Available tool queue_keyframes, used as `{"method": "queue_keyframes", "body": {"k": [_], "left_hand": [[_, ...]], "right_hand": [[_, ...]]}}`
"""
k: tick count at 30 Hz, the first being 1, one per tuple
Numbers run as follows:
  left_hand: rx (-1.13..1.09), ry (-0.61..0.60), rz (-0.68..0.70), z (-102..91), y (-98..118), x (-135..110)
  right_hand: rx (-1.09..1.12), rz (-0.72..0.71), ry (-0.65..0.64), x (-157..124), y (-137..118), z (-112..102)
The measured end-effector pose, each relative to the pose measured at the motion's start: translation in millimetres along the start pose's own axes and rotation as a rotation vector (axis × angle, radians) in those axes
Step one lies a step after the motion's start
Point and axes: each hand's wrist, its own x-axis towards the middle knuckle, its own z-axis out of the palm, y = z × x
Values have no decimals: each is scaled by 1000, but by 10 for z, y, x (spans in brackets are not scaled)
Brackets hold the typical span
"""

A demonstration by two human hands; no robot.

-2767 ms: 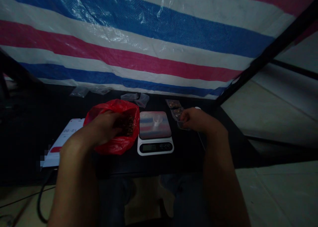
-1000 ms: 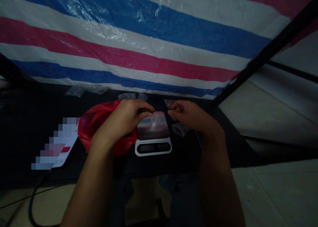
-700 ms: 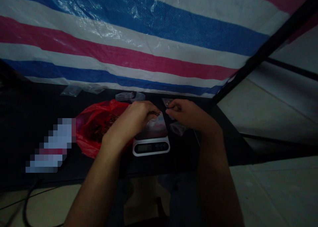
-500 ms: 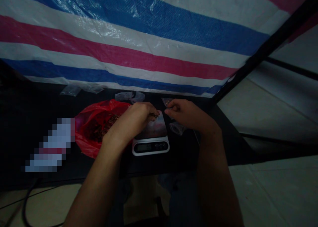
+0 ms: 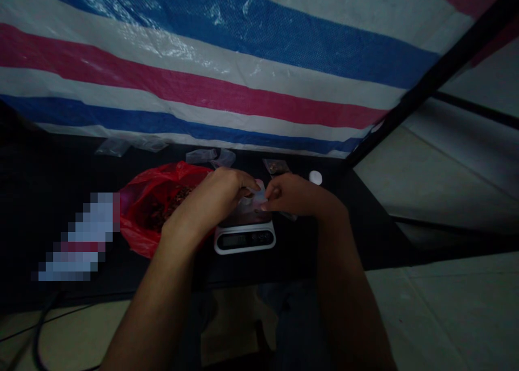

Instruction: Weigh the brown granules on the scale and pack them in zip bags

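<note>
Look at that, the white slab [image 5: 79, 238] by the desk's left edge was pixelated past naming! The kitchen scale's readout [image 5: 233, 240] was too dim to read, and the left hand [image 5: 208, 198] and right hand [image 5: 295, 195] hid most of the scale's platform [image 5: 243, 218]. The clear piece [image 5: 258, 195] at the fingers was half covered, the dark bits [image 5: 168, 203] in the red bag [image 5: 135, 230] were too small to tell, and both forearms ran off the bottom edge!
</note>
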Motion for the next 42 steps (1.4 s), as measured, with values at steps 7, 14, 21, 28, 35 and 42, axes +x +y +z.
{"method": "queue_keyframes", "body": {"k": [7, 14, 21, 28, 35, 42], "left_hand": [[-21, 17, 13, 5, -2, 9], [4, 96, 52, 58, -46, 49], [-69, 174, 137, 150, -71, 102], [-48, 237, 45, 16, -146, 10], [27, -71, -168, 23, -313, -100], [14, -122, -115, 74, -301, -82]], "right_hand": [[37, -91, -63, 178, 15, 151], [62, -96, 152, 39, 20, -8], [155, -228, 215, 45, 7, -30], [126, -266, 250, 119, -72, 55], [151, -252, 335, 107, -95, 39], [134, -224, 322, 138, -69, 62]]}}
